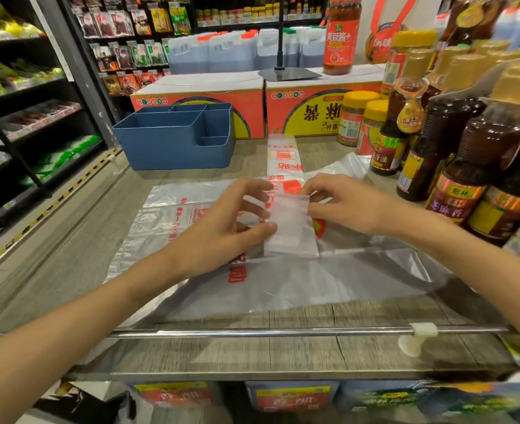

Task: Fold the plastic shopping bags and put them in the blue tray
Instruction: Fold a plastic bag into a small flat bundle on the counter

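both hands, left (222,228) and right (344,206), pinch a folded bag strip (291,224), long axis pointing away

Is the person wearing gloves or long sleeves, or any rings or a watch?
No. The left hand and right hand are bare, without gloves or rings. Both forearms are uncovered as far as the picture shows, with no sleeves, watch or bracelet in view.

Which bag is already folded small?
The folded bag pinched between the left hand and right hand: a compact rectangle. The other bags lie spread flat.
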